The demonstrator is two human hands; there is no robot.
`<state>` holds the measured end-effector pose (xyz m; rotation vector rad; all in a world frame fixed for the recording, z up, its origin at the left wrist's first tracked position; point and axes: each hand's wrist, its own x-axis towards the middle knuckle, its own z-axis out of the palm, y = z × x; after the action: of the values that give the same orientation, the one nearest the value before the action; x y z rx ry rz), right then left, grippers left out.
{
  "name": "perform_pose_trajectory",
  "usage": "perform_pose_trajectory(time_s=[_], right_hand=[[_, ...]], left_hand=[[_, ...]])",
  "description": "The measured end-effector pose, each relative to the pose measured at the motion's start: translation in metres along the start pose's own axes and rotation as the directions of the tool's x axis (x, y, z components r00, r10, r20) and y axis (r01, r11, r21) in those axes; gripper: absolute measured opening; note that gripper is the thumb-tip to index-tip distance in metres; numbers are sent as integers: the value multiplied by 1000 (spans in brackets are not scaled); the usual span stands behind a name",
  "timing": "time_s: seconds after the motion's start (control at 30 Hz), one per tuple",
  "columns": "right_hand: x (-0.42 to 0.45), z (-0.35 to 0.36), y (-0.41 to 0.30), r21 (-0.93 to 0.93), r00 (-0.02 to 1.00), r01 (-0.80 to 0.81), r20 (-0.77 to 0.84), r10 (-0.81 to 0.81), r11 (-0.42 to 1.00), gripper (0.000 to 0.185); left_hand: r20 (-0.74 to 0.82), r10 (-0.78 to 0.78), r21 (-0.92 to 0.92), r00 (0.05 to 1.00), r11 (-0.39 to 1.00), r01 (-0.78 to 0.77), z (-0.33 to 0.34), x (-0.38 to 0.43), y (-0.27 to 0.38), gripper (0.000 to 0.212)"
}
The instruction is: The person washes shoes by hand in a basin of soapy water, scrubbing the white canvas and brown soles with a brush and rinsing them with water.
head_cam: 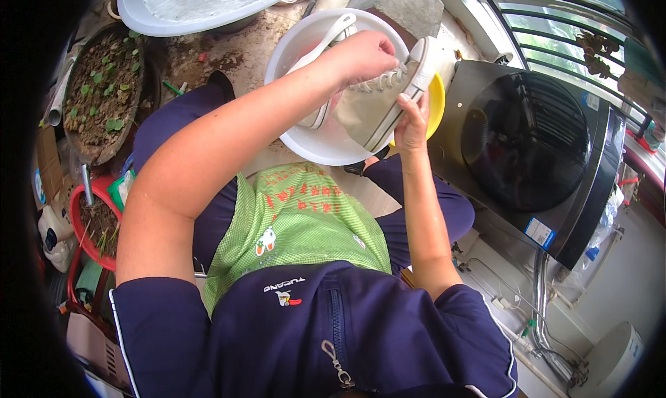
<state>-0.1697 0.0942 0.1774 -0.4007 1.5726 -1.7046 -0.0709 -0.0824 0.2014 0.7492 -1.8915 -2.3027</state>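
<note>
My right hand (413, 118) grips a pale canvas sneaker (367, 109) by its white rubber sole, over a white plastic basin (307, 151). The sneaker is tilted, its laces facing my left hand (370, 57). That hand reaches across from the left with curled fingers, pinching at the shoelace (387, 79); its fingertips are partly hidden. A second pale shoe (318, 118) lies in the basin, mostly covered by my left forearm and hand. A white-handled brush or similar tool (333, 34) leans in the basin, its far end hidden.
A larger tub of sudsy water (208, 26) stands at upper left, beside a soil-filled planter (101, 94). A yellow basin (436, 104) sits partly behind the white one. A stone block (408, 8) is beyond it. An outdoor air-conditioning unit (447, 138) stands close on the right.
</note>
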Motion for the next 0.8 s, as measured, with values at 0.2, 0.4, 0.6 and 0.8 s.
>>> perform_pose_trajectory(time_s=[0.2, 0.4, 0.6, 0.8], right_hand=[[-4, -12, -28, 205, 986, -168, 32, 164, 964, 53], [-2, -23, -29, 258, 973, -231, 55, 224, 938, 59], [6, -19, -27, 370, 957, -269, 210, 202, 889, 73], [11, -36, -23, 428, 934, -334, 268, 235, 840, 91]], left_hand=[[-81, -24, 95, 996, 995, 32, 10, 4, -33, 34], [-222, -236, -99, 946, 971, 218, 15, -11, -46, 30], [-130, -437, -358, 890, 858, 369, 10, -39, -51, 28], [37, -507, -358, 861, 798, 485, 29, -37, -57, 23]])
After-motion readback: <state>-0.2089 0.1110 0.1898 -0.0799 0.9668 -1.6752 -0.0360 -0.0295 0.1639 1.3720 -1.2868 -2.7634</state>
